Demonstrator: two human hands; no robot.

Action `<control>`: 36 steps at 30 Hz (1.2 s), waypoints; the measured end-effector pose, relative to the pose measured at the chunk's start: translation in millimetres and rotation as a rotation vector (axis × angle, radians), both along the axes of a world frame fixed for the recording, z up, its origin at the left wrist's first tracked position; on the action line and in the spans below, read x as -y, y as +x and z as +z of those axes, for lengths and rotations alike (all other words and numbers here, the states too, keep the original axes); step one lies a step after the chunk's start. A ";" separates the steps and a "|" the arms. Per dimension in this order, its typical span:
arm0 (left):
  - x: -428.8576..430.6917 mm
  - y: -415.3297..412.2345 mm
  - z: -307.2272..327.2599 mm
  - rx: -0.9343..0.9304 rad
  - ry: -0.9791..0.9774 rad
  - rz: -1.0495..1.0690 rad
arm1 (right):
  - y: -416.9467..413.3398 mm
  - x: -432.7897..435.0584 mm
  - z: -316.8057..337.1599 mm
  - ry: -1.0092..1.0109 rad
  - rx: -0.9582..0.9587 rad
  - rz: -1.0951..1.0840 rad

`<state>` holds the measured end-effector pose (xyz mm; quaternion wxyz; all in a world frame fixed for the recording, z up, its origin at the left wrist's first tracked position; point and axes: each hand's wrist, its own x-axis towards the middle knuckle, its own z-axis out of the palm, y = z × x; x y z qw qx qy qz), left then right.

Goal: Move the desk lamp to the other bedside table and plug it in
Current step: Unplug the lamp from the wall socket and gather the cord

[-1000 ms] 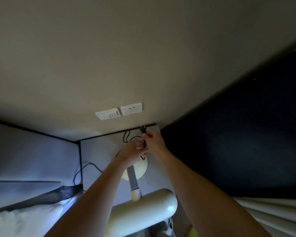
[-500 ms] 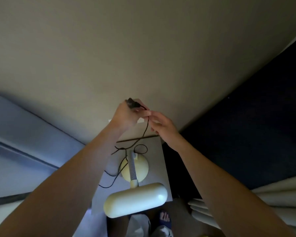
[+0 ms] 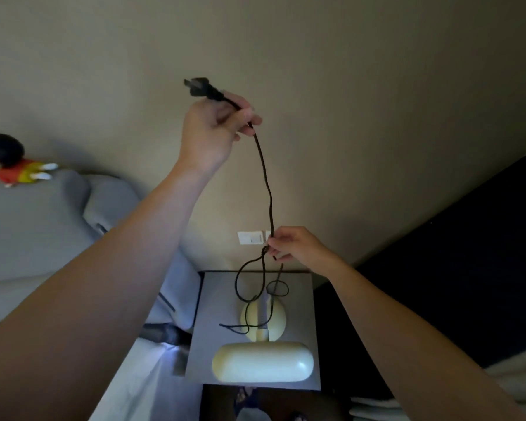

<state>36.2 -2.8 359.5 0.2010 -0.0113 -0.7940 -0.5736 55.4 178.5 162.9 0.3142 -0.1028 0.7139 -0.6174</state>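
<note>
A cream desk lamp (image 3: 262,361) with a round base and a ribbed neck stands on the grey bedside table (image 3: 213,335). Its black cord (image 3: 268,189) rises from tangled loops over the base. My left hand (image 3: 213,132) is raised high and grips the cord just behind the black plug (image 3: 199,86), which sticks out up and to the left. My right hand (image 3: 295,247) pinches the cord lower down, in front of the white wall socket plate (image 3: 251,237). The socket beside the switch is partly hidden by my right hand.
A grey padded headboard (image 3: 43,226) and the white bed (image 3: 152,384) lie to the left. A plush toy (image 3: 9,162) in red and yellow sits on the headboard. A dark curtain (image 3: 438,284) fills the right. Feet show on the floor below the table.
My left hand has lifted the plug end much higher and to the left. My right hand has slid down the cord, pulling it taut between both hands. The view has tilted back.
</note>
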 end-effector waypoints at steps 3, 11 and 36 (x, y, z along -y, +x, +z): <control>14.7 7.9 -5.8 0.098 0.075 0.043 | -0.7 9.1 17.6 -0.032 -0.043 -0.003; 10.0 72.4 -103.4 0.826 -0.295 -0.381 | -14.5 22.0 58.4 -0.164 -0.112 -0.063; -1.3 59.0 -97.2 0.713 0.079 0.000 | -8.6 -12.9 138.2 -0.381 -0.653 -0.462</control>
